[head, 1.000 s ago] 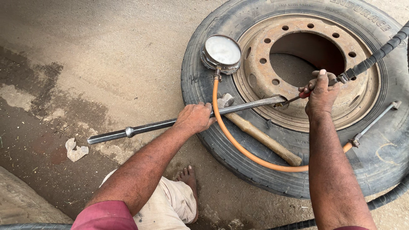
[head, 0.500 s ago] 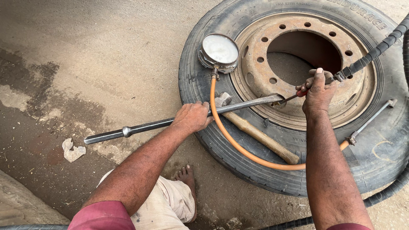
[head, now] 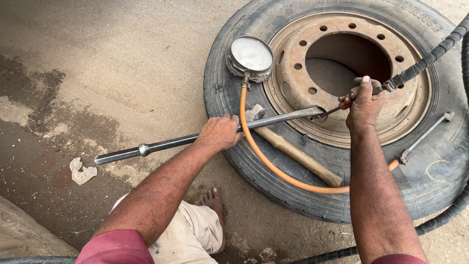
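Note:
A large truck tyre [head: 254,161] with a rusty steel rim [head: 298,90] lies flat on the ground. My left hand [head: 219,132] grips a long steel tyre lever [head: 161,144] whose tip rests at the rim's edge. Over the rim, my right hand [head: 364,105] is closed around an air-hose fitting with a red part [head: 391,87] on a black hose [head: 435,54]. A round pressure gauge [head: 250,56] sits on the tyre, and an orange hose [head: 273,168] runs from it across the sidewall.
A wooden-handled hammer [head: 293,151] lies on the tyre under the lever. A thin metal rod end [head: 425,134] rests on the sidewall at right. A crumpled scrap [head: 82,172] lies on the stained concrete. My bare foot [head: 211,200] is beside the tyre.
The view has shifted slightly; both hands keep their grips, and the lever and hose fitting stay about where they were.

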